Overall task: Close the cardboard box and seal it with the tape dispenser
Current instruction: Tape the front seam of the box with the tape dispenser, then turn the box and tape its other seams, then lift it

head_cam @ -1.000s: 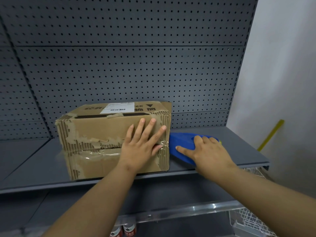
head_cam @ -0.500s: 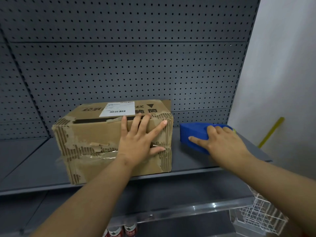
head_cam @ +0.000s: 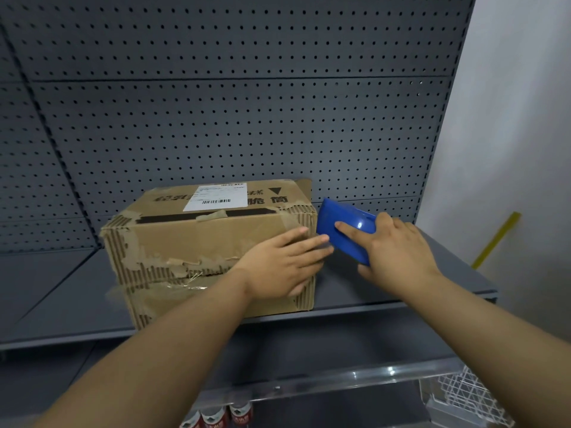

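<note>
The cardboard box (head_cam: pixel 197 251) stands on the grey shelf (head_cam: pixel 61 291) close to its front edge, flaps down with a dark slit across the top and torn tape on the front face. The left hand (head_cam: pixel 282 265) lies flat on the right end of the front face, fingers straight and close together, tips at the box's right front corner. Just beside that corner the blue tape dispenser (head_cam: pixel 346 233) is tilted, its front end by the box's upper right edge; whether they touch I cannot tell. The right hand (head_cam: pixel 398 251) grips it, index finger stretched along its side, thumb beneath, other fingers curled over the back. Behind rises a pegboard (head_cam: pixel 247 118); toward the shelf's right end a yellow strip (head_cam: pixel 497 239) leans on the white wall (head_cam: pixel 519 118). Below are a wire basket (head_cam: pixel 466 393) and cans (head_cam: pixel 216 417)
</note>
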### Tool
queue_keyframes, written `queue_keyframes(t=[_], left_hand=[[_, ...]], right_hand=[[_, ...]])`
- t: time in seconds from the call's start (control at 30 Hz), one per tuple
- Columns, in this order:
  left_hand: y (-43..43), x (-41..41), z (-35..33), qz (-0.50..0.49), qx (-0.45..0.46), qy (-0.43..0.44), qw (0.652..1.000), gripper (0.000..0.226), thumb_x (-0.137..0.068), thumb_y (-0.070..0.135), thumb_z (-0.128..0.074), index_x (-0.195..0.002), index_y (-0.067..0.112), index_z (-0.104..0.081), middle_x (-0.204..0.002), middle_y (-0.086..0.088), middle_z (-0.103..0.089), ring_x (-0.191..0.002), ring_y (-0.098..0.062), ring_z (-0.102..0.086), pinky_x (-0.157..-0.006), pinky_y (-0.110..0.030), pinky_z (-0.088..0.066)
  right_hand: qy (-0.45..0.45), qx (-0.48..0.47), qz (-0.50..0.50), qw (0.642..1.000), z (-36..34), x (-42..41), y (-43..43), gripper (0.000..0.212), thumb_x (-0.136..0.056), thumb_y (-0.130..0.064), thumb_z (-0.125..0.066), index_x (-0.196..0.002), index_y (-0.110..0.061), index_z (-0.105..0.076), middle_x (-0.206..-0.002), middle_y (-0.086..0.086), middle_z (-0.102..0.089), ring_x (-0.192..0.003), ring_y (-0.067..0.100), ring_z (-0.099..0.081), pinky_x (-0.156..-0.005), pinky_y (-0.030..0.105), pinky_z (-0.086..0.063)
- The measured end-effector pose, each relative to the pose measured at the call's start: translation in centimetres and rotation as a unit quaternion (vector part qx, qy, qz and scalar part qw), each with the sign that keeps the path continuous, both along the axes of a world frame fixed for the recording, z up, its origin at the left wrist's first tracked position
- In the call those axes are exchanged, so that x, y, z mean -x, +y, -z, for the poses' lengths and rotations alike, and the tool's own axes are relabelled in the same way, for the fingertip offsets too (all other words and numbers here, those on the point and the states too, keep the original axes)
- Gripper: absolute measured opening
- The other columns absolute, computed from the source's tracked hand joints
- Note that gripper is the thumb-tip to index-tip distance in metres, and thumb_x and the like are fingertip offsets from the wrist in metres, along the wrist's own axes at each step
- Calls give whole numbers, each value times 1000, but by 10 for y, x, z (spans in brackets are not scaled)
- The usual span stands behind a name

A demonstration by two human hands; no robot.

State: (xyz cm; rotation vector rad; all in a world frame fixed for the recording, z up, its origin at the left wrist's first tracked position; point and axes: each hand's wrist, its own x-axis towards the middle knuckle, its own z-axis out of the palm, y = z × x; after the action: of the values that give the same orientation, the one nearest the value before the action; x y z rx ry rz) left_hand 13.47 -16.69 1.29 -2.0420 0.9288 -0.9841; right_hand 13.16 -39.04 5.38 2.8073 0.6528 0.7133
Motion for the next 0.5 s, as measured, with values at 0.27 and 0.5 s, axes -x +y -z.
queue_keyframes(t=[0.27, 0.5], left_hand=[[-11, 2, 6, -16, -26, 12, 999, 28, -89, 41, -47, -82, 21, -66, -90, 3, -69, -110, -21, -62, -113, -37, -17], [-6, 25, 20, -81, 90, 30, 992, 55, -91, 54, -32, -123, 19, -61, -142, -3, -48, -138, -23, -32, -116, -39, -10]], right_hand=[[-13, -10, 3, 1000, -7, 6, -1, 72, -77, -39, -59, -141, -43, -25, -105, 10, -48, -93, 28, -52, -84, 34, -40], [-56, -72, -5, 996, -23, 15, -2, 76, -57, -32, -78, -128, -33, -53, -79, 16, -52, -66, 33, -55, -66, 38, -47]])
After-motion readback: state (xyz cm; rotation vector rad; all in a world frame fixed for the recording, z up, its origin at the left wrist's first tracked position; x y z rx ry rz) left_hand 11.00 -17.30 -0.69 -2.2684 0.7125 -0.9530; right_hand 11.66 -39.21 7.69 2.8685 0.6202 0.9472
